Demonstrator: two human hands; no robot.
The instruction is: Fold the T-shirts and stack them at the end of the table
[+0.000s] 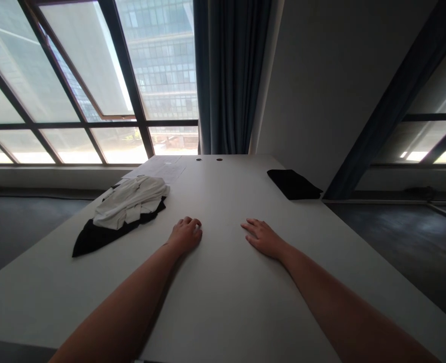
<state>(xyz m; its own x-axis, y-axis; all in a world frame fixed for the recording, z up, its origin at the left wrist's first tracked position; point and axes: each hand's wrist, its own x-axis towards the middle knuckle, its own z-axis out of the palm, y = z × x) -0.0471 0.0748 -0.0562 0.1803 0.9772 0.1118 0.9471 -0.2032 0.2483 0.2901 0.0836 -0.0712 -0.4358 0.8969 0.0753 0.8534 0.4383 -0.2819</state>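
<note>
My left hand rests on the white table, its fingers loosely bent and a little apart, holding nothing. Across from it, my right hand lies palm down with fingers spread on the tabletop, also without anything in it. To the left of my left hand is a crumpled heap of white cloth, on top of a black cloth. A folded black cloth lies flat near the table's right edge, beyond my right hand. Neither hand touches any of the cloths.
Thin white paper sheets lie behind the heap. Two small round dark spots mark the table's far end. Beyond stand a blue curtain, a grey wall and large windows, one pane tilted open. Grey floor borders both sides.
</note>
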